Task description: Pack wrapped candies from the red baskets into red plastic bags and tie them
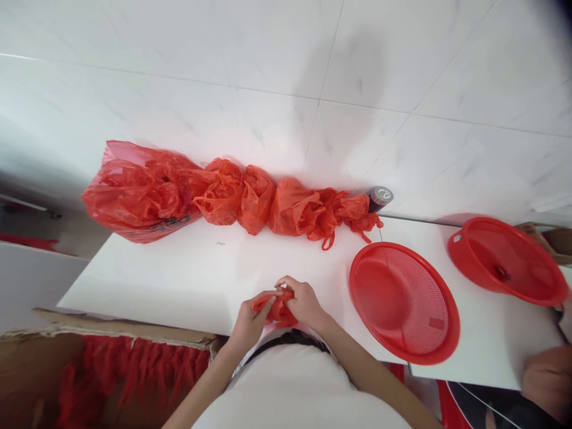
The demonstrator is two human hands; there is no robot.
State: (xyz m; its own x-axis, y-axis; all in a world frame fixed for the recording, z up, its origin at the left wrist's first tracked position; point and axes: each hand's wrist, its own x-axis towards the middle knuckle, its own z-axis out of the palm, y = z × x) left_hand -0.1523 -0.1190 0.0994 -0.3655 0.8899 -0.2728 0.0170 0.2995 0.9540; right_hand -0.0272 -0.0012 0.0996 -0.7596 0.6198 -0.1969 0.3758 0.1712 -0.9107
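Observation:
A crumpled red plastic bag (pixel 280 313) is between my two hands, close to my body at the front edge of the white table (pixel 192 277). My left hand (pixel 251 320) pinches its left side, with thumb and fingers pressed together. On the other side my right hand (pixel 304 304) grips the top right of the bag with bent fingers. The lower part of the bag hangs near my waist. What is inside it, if anything, I cannot make out.
Along the tiled wall stand a large red bag (pixel 138 190) and several smaller red bags (pixel 292 205), ending at a dark can (pixel 381 198). Right are a red mesh basket (pixel 384 292) and a red basin (pixel 509 259). A cardboard box (pixel 129 322) with red bags sits lower left. Another person's limb (pixel 549 381) shows lower right.

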